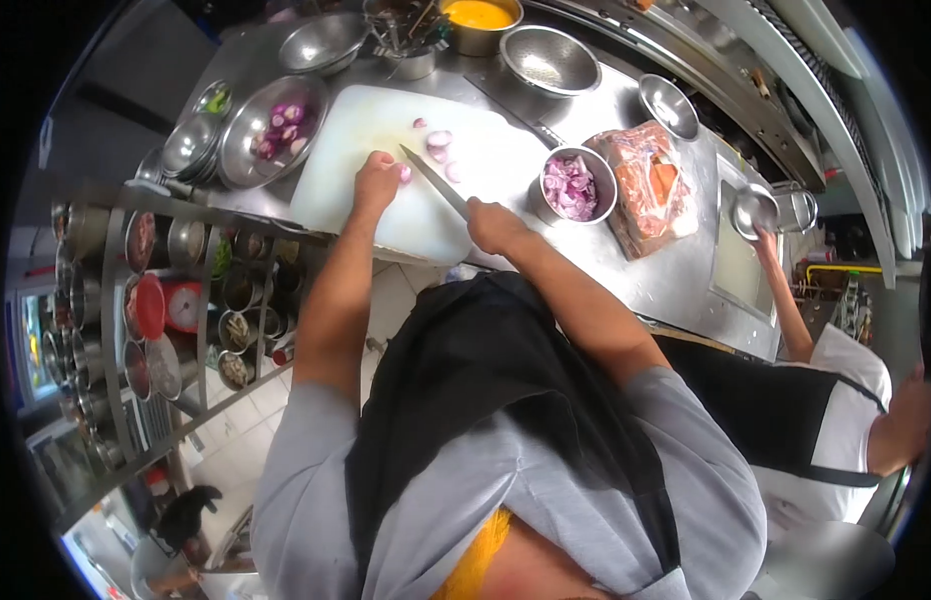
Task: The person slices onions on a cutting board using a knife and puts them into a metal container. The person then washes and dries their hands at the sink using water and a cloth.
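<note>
On the white cutting board (361,115), my left hand (379,180) holds a small purple onion piece (405,174) at its fingertips. My right hand (496,226) is wrapped round the handle of a knife (436,178), whose blade points up and left, its tip just right of the held piece. Cut onion pieces (440,145) lie beyond the blade. Left of the board is a metal bowl (232,150) with purple onions (284,130). To the right stands a metal pot (610,205) of chopped onion (571,188).
A wrapped package (658,190) lies right of the pot. Metal bowls (551,60) and a container of orange liquid (477,14) line the back. At the right, a co-worker's hand (764,236) holds a bowl (755,208). A shelf with containers (241,330) stands lower left.
</note>
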`<control>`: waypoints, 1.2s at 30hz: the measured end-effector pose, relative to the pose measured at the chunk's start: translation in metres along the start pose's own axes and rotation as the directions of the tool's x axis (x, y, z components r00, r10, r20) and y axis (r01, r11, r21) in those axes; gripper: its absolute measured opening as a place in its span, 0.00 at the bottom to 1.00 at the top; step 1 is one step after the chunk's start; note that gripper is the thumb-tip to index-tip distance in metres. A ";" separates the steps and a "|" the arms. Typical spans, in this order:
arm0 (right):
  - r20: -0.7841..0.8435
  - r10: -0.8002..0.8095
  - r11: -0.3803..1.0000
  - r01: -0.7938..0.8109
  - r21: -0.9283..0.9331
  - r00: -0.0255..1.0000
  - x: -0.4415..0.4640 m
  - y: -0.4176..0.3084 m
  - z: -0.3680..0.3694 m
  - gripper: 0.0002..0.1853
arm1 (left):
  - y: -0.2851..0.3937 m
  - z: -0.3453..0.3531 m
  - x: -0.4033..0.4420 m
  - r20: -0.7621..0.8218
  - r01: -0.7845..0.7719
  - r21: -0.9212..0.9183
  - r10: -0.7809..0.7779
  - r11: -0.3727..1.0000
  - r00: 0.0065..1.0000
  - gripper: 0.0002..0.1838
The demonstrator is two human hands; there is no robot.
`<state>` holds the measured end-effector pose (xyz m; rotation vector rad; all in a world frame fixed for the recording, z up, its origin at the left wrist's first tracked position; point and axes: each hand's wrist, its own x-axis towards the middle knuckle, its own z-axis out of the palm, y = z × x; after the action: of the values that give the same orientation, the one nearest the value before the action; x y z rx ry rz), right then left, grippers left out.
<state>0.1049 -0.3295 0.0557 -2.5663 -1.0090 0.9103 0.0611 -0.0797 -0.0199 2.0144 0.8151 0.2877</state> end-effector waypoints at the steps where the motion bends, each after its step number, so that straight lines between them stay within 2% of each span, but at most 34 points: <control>1: -0.007 -0.005 1.000 0.005 -0.003 1.000 -0.001 -0.001 0.000 0.16 | -0.003 0.000 0.003 0.045 0.042 0.005 -0.043 0.999 0.998 0.13; 2: -0.014 -0.009 1.000 0.009 -0.007 1.000 -0.001 -0.002 -0.001 0.16 | -0.007 -0.002 0.004 0.038 0.048 0.004 -0.048 0.999 0.998 0.13; 4: -0.013 -0.017 0.999 0.017 -0.030 1.000 -0.003 -0.007 -0.006 0.16 | -0.012 -0.005 0.001 0.111 -0.097 -0.076 0.105 0.992 0.988 0.09; 5: -0.014 -0.020 0.999 0.019 -0.049 1.000 -0.005 -0.009 -0.008 0.15 | -0.015 -0.007 -0.001 0.107 -0.090 -0.078 0.098 0.993 0.989 0.09; 7: -0.019 -0.024 0.996 0.022 -0.090 1.000 -0.012 -0.018 -0.015 0.15 | 0.009 -0.023 -0.013 0.134 -0.266 0.065 0.255 0.962 0.957 0.07; 11: -0.046 -0.074 0.981 0.064 -0.186 0.996 -0.029 -0.032 -0.025 0.13 | 0.003 -0.028 -0.006 0.148 -0.355 0.090 0.340 0.931 0.929 0.06; 13: -0.059 -0.072 0.986 0.062 -0.155 0.996 -0.016 -0.029 -0.007 0.13 | 0.003 -0.029 -0.005 0.174 -0.431 0.115 0.408 0.895 0.896 0.07; 17: -0.071 -0.065 0.992 0.056 -0.115 0.995 0.007 -0.030 0.000 0.13 | 0.011 -0.035 -0.008 0.221 -0.351 0.167 0.312 0.921 0.924 0.06; 20: -0.045 -0.073 0.987 0.066 -0.144 0.996 -0.015 -0.043 -0.025 0.14 | 0.011 -0.035 -0.006 0.235 -0.318 0.117 0.285 0.941 0.929 0.05; 26: -0.046 -0.048 0.994 0.043 -0.099 0.998 0.013 -0.031 0.003 0.14 | 0.004 -0.033 -0.007 0.186 -0.416 0.122 0.390 0.901 0.902 0.06; 29: -0.015 -0.053 0.988 0.050 -0.145 0.998 -0.009 -0.048 -0.025 0.14 | 0.002 -0.033 -0.004 0.204 -0.410 0.143 0.379 0.901 0.903 0.06; 31: -0.014 -0.033 0.991 0.031 -0.133 0.999 -0.014 -0.048 -0.017 0.14 | -0.003 -0.030 -0.005 0.156 -0.482 0.146 0.461 0.864 0.874 0.06; 36: -0.015 -0.037 0.992 0.035 -0.119 0.999 0.007 -0.036 0.001 0.14 | -0.001 -0.029 -0.007 0.136 -0.429 0.105 0.414 0.897 0.900 0.05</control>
<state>0.0895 -0.2978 0.0672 -2.6384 -1.1329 0.8417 0.0408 -0.0645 -0.0035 2.3028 0.3238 0.3711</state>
